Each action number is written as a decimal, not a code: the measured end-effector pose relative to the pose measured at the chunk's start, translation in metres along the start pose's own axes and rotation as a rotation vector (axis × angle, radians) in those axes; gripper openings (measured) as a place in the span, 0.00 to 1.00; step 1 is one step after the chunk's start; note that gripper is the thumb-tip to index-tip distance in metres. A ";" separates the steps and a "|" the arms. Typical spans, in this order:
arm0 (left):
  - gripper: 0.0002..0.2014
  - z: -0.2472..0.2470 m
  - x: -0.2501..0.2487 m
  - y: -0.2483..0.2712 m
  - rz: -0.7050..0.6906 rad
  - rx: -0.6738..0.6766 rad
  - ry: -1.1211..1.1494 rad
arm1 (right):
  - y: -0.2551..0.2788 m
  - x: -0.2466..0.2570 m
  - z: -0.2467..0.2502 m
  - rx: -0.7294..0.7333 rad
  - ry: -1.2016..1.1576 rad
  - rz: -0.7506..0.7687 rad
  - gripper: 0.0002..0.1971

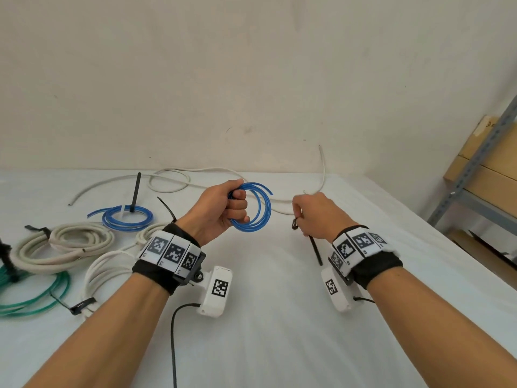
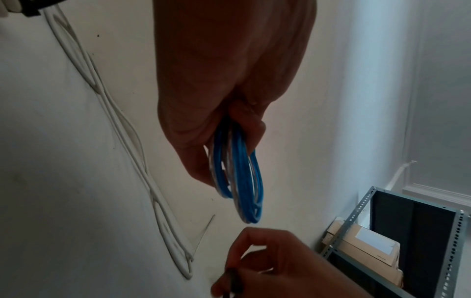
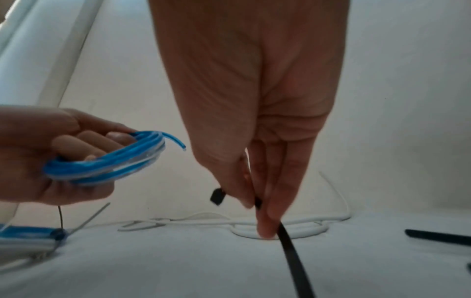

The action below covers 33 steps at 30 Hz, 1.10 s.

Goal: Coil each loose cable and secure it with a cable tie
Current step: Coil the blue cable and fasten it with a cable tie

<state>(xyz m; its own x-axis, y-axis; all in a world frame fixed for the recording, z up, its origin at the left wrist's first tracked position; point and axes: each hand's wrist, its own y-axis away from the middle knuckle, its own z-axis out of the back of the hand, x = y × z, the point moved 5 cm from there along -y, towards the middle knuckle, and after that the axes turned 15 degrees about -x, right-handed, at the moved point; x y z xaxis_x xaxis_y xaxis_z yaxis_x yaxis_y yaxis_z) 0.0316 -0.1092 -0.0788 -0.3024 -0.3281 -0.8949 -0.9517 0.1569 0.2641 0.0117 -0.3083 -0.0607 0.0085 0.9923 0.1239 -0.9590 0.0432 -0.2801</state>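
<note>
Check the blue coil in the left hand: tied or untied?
Untied. The blue coil has no tie around it; the left hand grips it, while the right hand holds the black cable tie apart.

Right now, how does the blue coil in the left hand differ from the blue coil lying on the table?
The held blue coil is gripped upright by the left hand and has no tie. The table blue coil lies flat, bound by a black tie. Both are blue cable in round loops.
</note>
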 end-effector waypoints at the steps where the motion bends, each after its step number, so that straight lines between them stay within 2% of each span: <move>1: 0.21 0.002 -0.001 -0.001 -0.004 -0.004 0.000 | -0.003 0.003 0.002 -0.058 -0.052 -0.003 0.06; 5: 0.21 0.010 -0.007 -0.003 -0.024 -0.019 -0.005 | -0.013 0.015 0.018 -0.280 -0.307 0.006 0.04; 11: 0.21 0.028 -0.021 -0.006 -0.069 -0.068 0.007 | -0.012 0.036 0.050 -0.352 -0.818 -0.103 0.05; 16: 0.20 0.044 -0.029 -0.009 -0.117 -0.155 -0.010 | -0.001 0.052 0.078 -0.416 -1.074 -0.156 0.07; 20: 0.20 0.046 -0.031 -0.008 -0.153 -0.197 -0.056 | 0.003 0.073 0.084 -0.426 -1.191 -0.121 0.09; 25: 0.19 0.040 -0.037 -0.001 -0.194 -0.194 -0.103 | 0.004 0.097 0.063 -0.362 -1.219 -0.116 0.12; 29: 0.20 0.034 -0.041 0.006 -0.214 -0.184 -0.117 | 0.004 0.104 0.041 -0.339 -1.283 -0.173 0.10; 33: 0.23 0.034 -0.042 0.009 -0.215 -0.236 -0.114 | 0.006 0.109 0.030 -0.336 -1.348 -0.197 0.07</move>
<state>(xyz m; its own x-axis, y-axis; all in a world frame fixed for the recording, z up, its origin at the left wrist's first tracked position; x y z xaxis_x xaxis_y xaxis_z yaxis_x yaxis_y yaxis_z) 0.0373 -0.0620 -0.0515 -0.0979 -0.2218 -0.9702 -0.9833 -0.1290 0.1287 -0.0019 -0.2037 -0.0206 -0.3252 0.1016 0.9402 -0.8597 0.3823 -0.3387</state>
